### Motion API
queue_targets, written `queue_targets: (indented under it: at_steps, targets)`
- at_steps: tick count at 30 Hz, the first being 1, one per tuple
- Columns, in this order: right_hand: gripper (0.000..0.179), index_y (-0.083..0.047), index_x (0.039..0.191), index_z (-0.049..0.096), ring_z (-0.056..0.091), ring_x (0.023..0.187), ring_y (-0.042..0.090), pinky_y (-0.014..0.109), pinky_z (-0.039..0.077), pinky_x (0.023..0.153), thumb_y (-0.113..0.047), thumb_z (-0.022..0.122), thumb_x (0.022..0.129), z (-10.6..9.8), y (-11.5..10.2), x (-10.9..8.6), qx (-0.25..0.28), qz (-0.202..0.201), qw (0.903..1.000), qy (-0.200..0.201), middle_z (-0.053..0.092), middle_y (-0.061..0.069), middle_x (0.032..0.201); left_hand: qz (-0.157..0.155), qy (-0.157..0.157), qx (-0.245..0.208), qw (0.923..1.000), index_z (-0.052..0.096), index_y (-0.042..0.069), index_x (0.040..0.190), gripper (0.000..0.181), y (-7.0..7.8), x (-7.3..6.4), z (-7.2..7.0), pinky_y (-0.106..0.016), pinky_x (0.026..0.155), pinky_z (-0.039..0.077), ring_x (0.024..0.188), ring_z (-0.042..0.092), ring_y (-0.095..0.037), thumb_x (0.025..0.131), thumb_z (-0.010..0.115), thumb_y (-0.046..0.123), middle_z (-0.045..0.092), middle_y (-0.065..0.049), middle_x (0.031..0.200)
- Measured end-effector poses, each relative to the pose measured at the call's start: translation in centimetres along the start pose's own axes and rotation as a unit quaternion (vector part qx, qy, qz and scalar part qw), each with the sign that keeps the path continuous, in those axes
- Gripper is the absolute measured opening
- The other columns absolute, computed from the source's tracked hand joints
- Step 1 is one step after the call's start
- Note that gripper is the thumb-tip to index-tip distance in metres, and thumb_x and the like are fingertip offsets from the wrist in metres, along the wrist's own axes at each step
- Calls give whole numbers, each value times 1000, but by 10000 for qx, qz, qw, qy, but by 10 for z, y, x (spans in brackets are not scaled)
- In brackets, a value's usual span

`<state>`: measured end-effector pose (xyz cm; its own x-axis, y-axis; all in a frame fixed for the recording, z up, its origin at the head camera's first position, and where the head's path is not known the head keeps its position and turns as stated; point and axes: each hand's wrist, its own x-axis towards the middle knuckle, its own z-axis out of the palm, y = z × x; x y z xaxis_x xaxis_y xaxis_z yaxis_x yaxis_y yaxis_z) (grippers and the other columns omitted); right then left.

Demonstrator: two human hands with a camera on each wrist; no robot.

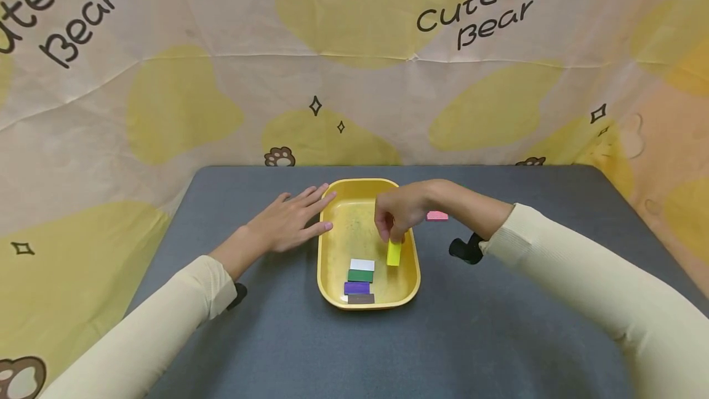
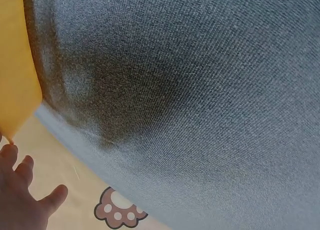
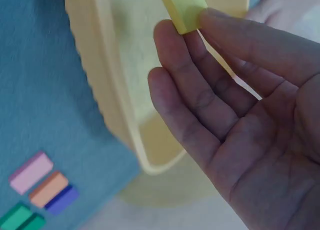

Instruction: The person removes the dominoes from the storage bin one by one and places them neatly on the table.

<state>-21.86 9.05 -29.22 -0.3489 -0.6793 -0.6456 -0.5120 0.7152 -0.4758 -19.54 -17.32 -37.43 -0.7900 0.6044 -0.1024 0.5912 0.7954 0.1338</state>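
Note:
My right hand (image 1: 403,205) is over the right side of a yellow tray (image 1: 320,270). It pinches a yellow block (image 1: 394,253) by one end, between thumb and fingertips, as the right wrist view shows. My left hand (image 1: 289,219) has its fingers spread and fairly straight, with the tips touching the tray's left rim. Inside the tray, toward its near end, lie a white block (image 1: 362,265), a green block (image 1: 360,276), a purple block (image 1: 357,288) and a dark grey block (image 1: 361,299), lined up one behind another.
Right of the tray, on the dark blue-grey table (image 1: 498,337), lie a pink block (image 3: 31,172), an orange block (image 3: 48,189), a blue-purple block (image 3: 62,199) and green blocks (image 3: 15,216). My right forearm partly hides them in the head view. A patterned cloth (image 1: 354,36) hangs behind.

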Motion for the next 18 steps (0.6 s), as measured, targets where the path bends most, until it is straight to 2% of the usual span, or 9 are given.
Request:
queue_targets:
  at_steps: [7,11,18]
  targets:
    - [6,-3,90,72,59,71,15,27,55,70,2,68,89,-15,29,-22,415,-32,9964,741,67,3,81,28,-1,2,10000,18,21,161,73,0,0,0,-65,111,25,150,22,-29,102,34,61,15,-5,166]
    - [9,-1,94,73,61,74,18,30,56,74,3,66,90,-22,51,-33,607,-6,9916,1146,71,6,86,34,-4,-15,10000,18,21,161,73,0,0,-1,-65,111,25,150,22,-29,102,34,61,15,-4,166]
    - [18,8,108,71,66,82,23,36,57,79,5,62,93,-25,85,-51,951,297,9816,1627,72,14,97,17,7,-15,10000,18,21,161,72,1,-1,-1,-65,111,25,150,22,-29,102,34,60,17,-5,166]
